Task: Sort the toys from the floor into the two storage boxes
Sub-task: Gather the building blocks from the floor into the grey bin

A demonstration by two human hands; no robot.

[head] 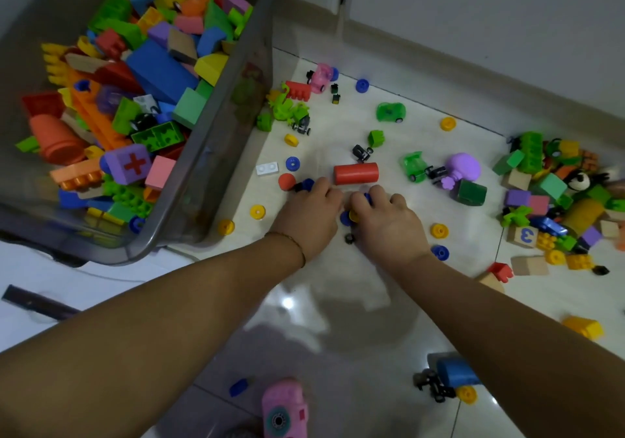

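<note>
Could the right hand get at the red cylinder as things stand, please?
Probably yes: the red cylinder lies just beyond the right hand, nothing between them, though that hand grips small discs.

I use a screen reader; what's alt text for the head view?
A person's left hand and right hand grip small wheel pieces on a pale tiled floor, beside a red cylinder. A grey storage box full of coloured blocks stands left; a toy heap lies right.
</note>
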